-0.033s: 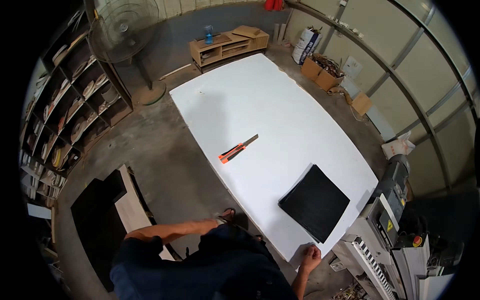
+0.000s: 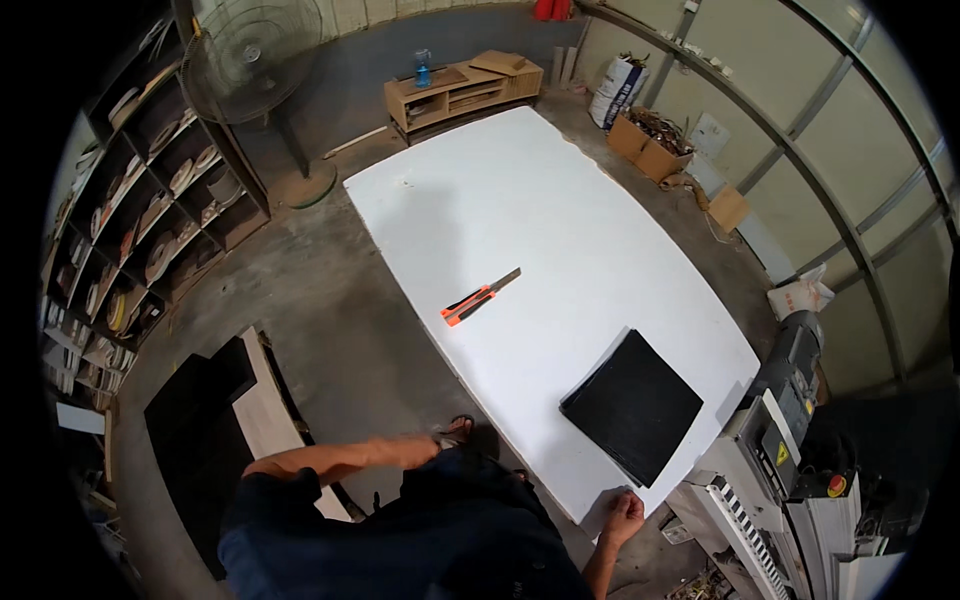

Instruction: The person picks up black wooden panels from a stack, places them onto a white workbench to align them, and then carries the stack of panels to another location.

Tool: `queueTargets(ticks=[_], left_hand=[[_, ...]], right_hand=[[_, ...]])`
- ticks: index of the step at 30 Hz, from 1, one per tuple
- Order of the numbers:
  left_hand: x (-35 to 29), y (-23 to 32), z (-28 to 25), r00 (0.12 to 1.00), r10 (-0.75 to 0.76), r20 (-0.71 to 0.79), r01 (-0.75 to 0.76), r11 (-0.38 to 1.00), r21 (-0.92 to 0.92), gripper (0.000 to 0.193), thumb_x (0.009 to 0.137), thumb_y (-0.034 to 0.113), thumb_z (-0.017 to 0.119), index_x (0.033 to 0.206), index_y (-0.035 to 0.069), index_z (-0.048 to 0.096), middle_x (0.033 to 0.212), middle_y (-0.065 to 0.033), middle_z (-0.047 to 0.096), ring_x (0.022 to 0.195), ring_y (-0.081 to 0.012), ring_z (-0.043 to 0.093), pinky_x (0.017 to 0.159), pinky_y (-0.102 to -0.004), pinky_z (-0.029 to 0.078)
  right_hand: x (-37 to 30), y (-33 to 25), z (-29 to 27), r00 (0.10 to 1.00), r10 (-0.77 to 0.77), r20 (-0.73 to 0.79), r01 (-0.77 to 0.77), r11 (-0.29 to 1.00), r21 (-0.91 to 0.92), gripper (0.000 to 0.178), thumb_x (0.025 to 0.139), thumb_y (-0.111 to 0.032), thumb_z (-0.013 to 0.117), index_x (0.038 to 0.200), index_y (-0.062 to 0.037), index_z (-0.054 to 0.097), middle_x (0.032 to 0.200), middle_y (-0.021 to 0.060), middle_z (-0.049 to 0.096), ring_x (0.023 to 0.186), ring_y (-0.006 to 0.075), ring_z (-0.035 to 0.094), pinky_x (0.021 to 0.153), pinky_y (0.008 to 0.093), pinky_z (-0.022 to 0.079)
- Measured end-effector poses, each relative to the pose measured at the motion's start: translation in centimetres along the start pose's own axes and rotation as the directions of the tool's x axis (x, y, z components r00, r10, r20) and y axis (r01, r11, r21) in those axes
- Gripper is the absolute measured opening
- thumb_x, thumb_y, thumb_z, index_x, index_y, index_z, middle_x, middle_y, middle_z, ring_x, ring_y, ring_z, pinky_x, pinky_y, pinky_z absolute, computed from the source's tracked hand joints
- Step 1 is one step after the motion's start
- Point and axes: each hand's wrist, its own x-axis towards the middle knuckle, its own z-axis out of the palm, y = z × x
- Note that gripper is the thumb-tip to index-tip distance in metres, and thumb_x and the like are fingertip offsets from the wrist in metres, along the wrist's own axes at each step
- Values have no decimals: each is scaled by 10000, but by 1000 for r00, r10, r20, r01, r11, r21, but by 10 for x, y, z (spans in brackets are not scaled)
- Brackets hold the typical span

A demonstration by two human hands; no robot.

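My right hand (image 2: 625,512) rests at the near corner of the white tabletop (image 2: 540,220), with its fingers curled closed. What they hold, if anything, is too small to make out. Just beyond it lies a stack of thin black square sheets (image 2: 635,405), apart from the hand. My left forearm (image 2: 340,460) bends across in front of my body. Only a little of my left hand (image 2: 432,446) shows at my waist; its fingers are hidden. An orange and black utility knife (image 2: 468,305) lies on the table with its blade out, out of reach of both hands.
A grey machine with a red button (image 2: 836,486) stands close by the table's right side. Black and pale boards (image 2: 265,410) lie low at left. Shelves of edging rolls (image 2: 160,200), a standing fan (image 2: 250,60), a wooden cabinet (image 2: 465,95) and a scrap-filled carton (image 2: 650,145) stand around.
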Motion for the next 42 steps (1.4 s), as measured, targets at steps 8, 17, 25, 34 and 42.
queueTargets(ticks=[8, 17, 25, 34, 42], left_hand=[[-27, 64, -149, 818, -542, -192, 310, 697, -647, 453, 904, 156, 545, 1235, -133, 437, 1032, -204, 618, 734, -255, 659, 653, -346, 554], [35, 103, -124, 737, -357, -574, -530, 222, -819, 491, 889, 220, 584, 1302, 27, 403, 1206, -111, 560, 1065, -228, 590, 876, -428, 524], [51, 105, -116, 777, -300, -554, -516, 201, -833, 517, 888, 238, 591, 1322, 36, 396, 1263, -103, 527, 1107, -218, 564, 915, -440, 491], [49, 114, -117, 785, -290, -547, -495, 237, -836, 405, 916, 190, 543, 1262, -1, 456, 1183, -123, 578, 1055, -232, 593, 899, -431, 505], [-39, 98, -126, 846, -521, -112, 484, 840, -247, 228, 837, 97, 590, 1044, 20, 646, 859, -121, 676, 823, -247, 645, 677, -363, 486]], right_hand=[[-4, -19, 8, 990, -138, -40, 126, 969, -214, 180, 886, -144, 558, 831, 17, 616, 638, 36, 574, 526, 95, 501, 465, 261, 419], [-5, -22, 9, 986, -154, -70, 140, 974, -179, 168, 888, -139, 567, 832, 13, 613, 637, 21, 559, 537, 80, 497, 473, 249, 420], [-7, -19, 6, 997, -54, -47, 51, 996, -70, 120, 904, -106, 566, 892, 7, 604, 672, 5, 546, 558, 66, 479, 495, 218, 411], [-11, -35, 13, 996, -45, -71, 34, 989, -145, 168, 907, -141, 558, 898, 20, 607, 689, 7, 559, 583, 74, 490, 518, 233, 426], [-11, -33, 7, 999, -38, -23, 33, 984, -173, 224, 909, -184, 575, 937, 33, 624, 737, 34, 598, 640, 86, 533, 549, 236, 450]])
